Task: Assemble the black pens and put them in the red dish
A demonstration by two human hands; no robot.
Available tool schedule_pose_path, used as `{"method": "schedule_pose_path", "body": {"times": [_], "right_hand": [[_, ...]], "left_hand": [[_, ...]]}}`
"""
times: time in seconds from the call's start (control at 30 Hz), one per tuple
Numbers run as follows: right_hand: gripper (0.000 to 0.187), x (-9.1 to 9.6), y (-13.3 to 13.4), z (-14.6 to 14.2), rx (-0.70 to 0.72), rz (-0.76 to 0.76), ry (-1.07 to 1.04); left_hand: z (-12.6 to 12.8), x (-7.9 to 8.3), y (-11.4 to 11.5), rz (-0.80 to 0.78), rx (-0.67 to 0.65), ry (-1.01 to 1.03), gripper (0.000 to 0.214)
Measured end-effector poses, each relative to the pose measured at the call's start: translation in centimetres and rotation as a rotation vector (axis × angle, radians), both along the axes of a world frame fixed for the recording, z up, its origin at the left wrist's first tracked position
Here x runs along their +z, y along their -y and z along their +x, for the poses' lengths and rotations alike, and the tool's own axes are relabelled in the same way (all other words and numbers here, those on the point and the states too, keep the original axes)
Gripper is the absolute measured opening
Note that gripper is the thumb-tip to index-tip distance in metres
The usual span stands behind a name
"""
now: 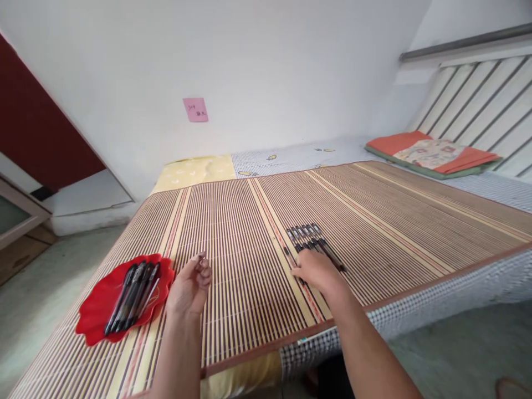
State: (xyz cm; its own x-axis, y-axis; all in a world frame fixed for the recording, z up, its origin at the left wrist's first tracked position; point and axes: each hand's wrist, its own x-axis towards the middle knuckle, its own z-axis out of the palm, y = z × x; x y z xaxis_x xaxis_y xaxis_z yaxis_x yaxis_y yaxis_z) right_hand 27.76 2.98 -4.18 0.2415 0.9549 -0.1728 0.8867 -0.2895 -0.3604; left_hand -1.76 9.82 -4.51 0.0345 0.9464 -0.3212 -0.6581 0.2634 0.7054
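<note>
My right hand (319, 270) is closed on a slim dark pen (287, 255) at the left end of a row of pens. Several black-capped pens (305, 231) lie side by side there on the striped bamboo mat (236, 233), their lower parts partly covered by my fingers. My left hand (192, 284) is held palm up, with the fingers curled in and the thumb against them. Whether anything small sits in that grip is too unclear to tell. Just left of it, a red scalloped plate (91, 310) carries several more black pens (135, 296).
The mat covers a bed with checked bedding (286, 158) and a yellow patch (199, 170). Folded orange and green cloth (436, 154) lies at the back right by a white slatted headboard (486, 105). A pink note (195, 110) is stuck on the wall.
</note>
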Motion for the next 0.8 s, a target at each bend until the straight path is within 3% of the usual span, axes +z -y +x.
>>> {"method": "schedule_pose_path", "body": {"times": [0.1,0.27,0.33,0.4,0.47,0.6,0.7,0.8], "right_hand": [[0.016,0.1,-0.1,-2.3,0.026,0.041,-0.076],[0.017,0.3,0.5,-7.6,0.166,0.185,-0.367],[0.018,0.2,0.7,-8.7,0.188,0.254,-0.505],[0.017,0.3,0.8,-8.4,0.223,0.287,-0.574],[0.013,0.7,0.7,-6.7,0.234,0.262,-0.48],[0.019,1.5,0.5,-1.5,0.036,0.171,-0.1],[0.023,1.3,0.6,1.1,-0.052,0.108,0.017],[0.026,0.7,0.7,1.6,-0.072,0.036,0.074]], "left_hand": [[1.0,-0.5,0.5,0.089,-0.083,-0.154,0.011],[3.6,-0.7,2.4,0.212,-0.611,-0.363,0.043],[4.3,-0.7,2.8,0.233,-0.713,-0.403,0.047],[4.6,-0.8,2.8,0.231,-0.69,-0.424,0.049],[4.4,-0.9,2.5,0.22,-0.607,-0.418,0.05],[3.5,-1.0,1.9,0.213,-0.466,-0.382,0.049],[3.3,-0.9,1.8,0.22,-0.404,-0.318,0.045],[3.4,-0.8,1.9,0.229,-0.373,-0.263,0.043]]}}
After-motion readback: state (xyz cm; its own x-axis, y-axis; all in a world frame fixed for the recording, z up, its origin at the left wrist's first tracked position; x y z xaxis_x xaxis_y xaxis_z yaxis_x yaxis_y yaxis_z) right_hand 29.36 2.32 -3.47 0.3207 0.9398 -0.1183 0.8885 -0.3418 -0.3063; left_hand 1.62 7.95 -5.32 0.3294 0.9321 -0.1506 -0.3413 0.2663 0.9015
